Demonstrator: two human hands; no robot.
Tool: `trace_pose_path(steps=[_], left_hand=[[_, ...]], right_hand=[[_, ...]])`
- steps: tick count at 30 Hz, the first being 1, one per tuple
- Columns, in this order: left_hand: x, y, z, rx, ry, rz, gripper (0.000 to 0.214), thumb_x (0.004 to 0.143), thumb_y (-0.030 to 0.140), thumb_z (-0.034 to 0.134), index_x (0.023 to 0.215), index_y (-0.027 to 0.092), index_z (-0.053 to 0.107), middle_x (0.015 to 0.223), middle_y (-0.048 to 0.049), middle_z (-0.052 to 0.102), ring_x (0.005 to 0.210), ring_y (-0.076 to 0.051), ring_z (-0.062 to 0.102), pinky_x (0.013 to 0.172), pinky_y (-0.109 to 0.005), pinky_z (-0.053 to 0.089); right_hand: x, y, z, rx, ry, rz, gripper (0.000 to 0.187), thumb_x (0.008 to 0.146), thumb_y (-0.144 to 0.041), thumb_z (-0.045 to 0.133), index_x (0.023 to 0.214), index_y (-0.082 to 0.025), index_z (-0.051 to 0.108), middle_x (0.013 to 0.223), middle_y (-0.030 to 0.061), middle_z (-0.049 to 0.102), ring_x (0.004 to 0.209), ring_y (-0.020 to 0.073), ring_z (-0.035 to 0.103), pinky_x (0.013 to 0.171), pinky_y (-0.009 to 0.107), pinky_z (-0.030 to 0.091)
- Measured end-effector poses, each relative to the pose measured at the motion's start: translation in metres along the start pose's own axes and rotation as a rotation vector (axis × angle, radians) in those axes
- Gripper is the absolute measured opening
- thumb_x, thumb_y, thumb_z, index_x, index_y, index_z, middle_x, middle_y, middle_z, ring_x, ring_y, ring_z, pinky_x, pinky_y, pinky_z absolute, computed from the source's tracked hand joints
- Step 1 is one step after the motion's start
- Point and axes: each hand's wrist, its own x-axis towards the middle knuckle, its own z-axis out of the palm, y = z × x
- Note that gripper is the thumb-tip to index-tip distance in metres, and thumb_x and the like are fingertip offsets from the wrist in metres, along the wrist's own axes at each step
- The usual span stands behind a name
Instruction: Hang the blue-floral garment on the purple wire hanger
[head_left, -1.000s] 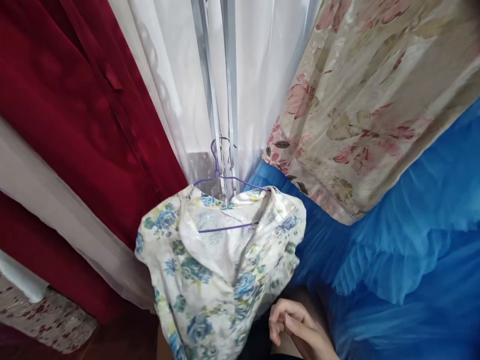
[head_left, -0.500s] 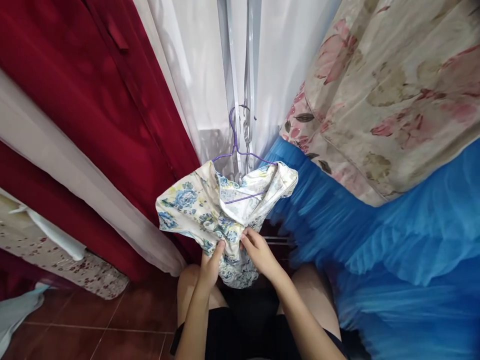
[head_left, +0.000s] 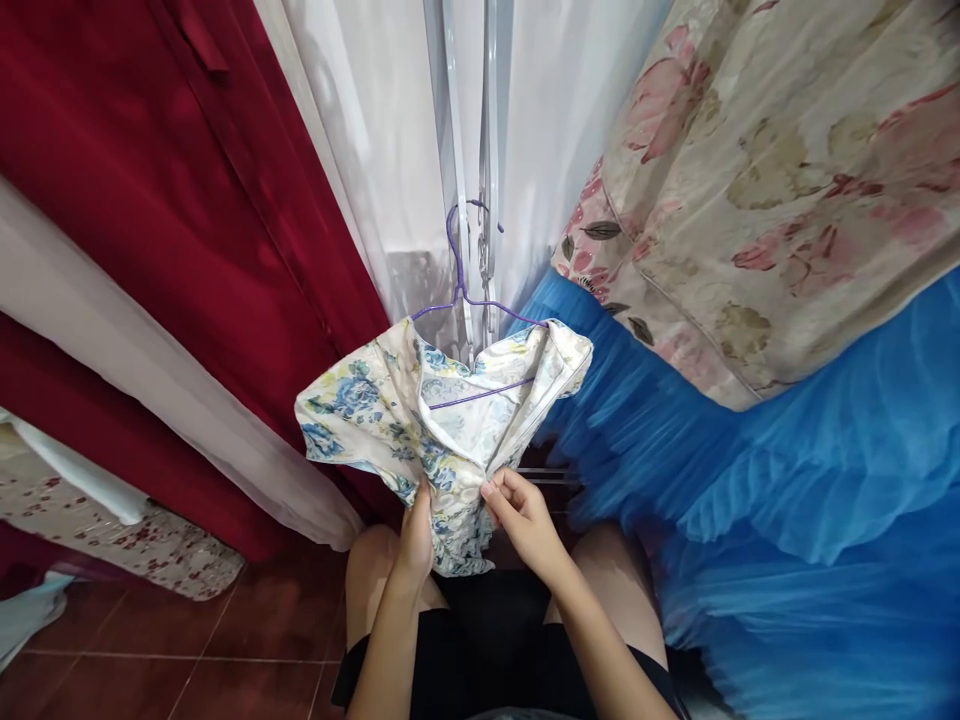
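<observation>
A white blouse with blue and yellow flowers (head_left: pixel 360 395) hangs by its shoulders on a thin purple hanger (head_left: pixel 460 290), in front of my lap. The hanger's hook is up by a pair of pale upright rails. My right hand (head_left: pixel 525 515) pinches the blouse's front edge just below the V of the neckline, thumb against fingertips. Lower on the left, my left hand (head_left: pixel 417 535) grips the side of the blouse, its thumb on the front and its fingers hidden behind the cloth. The lower part of the blouse hangs bunched between both hands.
Dark red cloth (head_left: pixel 247 200) and white cloth (head_left: pixel 375 130) hang at the left and back. On the right hang a floral beige fabric (head_left: pixel 750 200) and ruffled blue tulle (head_left: pixel 810 520). Red-brown floor tiles (head_left: pixel 247 620) lie below.
The neckline of the blouse now spreads wider. My left hand has shifted slightly left and my right hand slightly lower, both still on the cloth. The whole view has drifted a little.
</observation>
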Motion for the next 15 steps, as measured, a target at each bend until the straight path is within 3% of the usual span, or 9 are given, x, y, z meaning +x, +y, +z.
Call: trace_pose_path(steps=[3, 6, 8, 9, 13, 15], left_hand=[[0.01, 0.007, -0.018, 0.09, 0.172, 0.142, 0.037, 0.086, 0.054, 0.067, 0.105, 0.022, 0.068, 0.112, -0.0076, 0.07, 0.121, -0.026, 0.061, 0.106, -0.038, 0.047], [0.013, 0.011, -0.037, 0.198, 0.376, 0.465, 0.036, 0.081, 0.042, 0.075, 0.108, 0.021, 0.062, 0.102, -0.0036, 0.064, 0.104, -0.021, 0.061, 0.098, -0.034, 0.048], [0.006, 0.012, -0.042, 0.278, 0.413, 0.642, 0.035, 0.081, 0.036, 0.076, 0.108, 0.021, 0.06, 0.098, -0.0018, 0.059, 0.096, -0.019, 0.06, 0.092, -0.031, 0.048], [0.0, 0.011, -0.04, 0.341, 0.348, 0.667, 0.032, 0.082, 0.035, 0.075, 0.108, 0.022, 0.06, 0.098, -0.0019, 0.059, 0.095, -0.018, 0.059, 0.09, -0.03, 0.048], [-0.027, 0.001, -0.021, 0.574, -0.215, 0.521, 0.03, 0.088, 0.032, 0.069, 0.116, 0.023, 0.062, 0.108, -0.0061, 0.065, 0.1, -0.022, 0.063, 0.091, -0.032, 0.05], [-0.034, -0.005, -0.011, 0.566, -0.314, 0.498, 0.019, 0.092, 0.033, 0.063, 0.108, 0.022, 0.064, 0.099, -0.0048, 0.067, 0.092, -0.021, 0.064, 0.085, -0.031, 0.05]], right_hand=[[-0.01, 0.0, -0.006, 0.04, 0.045, 0.046, 0.038, 0.093, -0.05, 0.065, 0.075, -0.02, 0.051, 0.054, -0.0055, 0.05, 0.05, 0.0096, 0.039, 0.053, 0.024, 0.031], [-0.017, 0.0, -0.007, 0.067, 0.113, 0.083, 0.04, 0.09, -0.051, 0.069, 0.07, -0.019, 0.053, 0.05, -0.0045, 0.051, 0.046, 0.0088, 0.037, 0.05, 0.024, 0.029], [-0.018, 0.001, 0.0, 0.075, 0.116, 0.115, 0.04, 0.087, -0.051, 0.071, 0.07, -0.019, 0.055, 0.048, -0.0036, 0.054, 0.044, 0.0084, 0.037, 0.048, 0.024, 0.028], [-0.018, 0.001, 0.005, 0.081, 0.111, 0.129, 0.039, 0.086, -0.051, 0.072, 0.072, -0.018, 0.056, 0.048, -0.0032, 0.055, 0.043, 0.0082, 0.037, 0.047, 0.023, 0.028], [-0.019, 0.0, 0.032, 0.114, 0.077, 0.118, 0.034, 0.085, -0.047, 0.075, 0.08, -0.017, 0.061, 0.053, -0.0008, 0.063, 0.045, 0.0099, 0.047, 0.051, 0.024, 0.036], [-0.019, -0.004, 0.04, 0.131, 0.066, 0.09, 0.029, 0.085, -0.043, 0.075, 0.083, -0.017, 0.064, 0.058, 0.0009, 0.067, 0.052, 0.0123, 0.055, 0.057, 0.025, 0.042]])
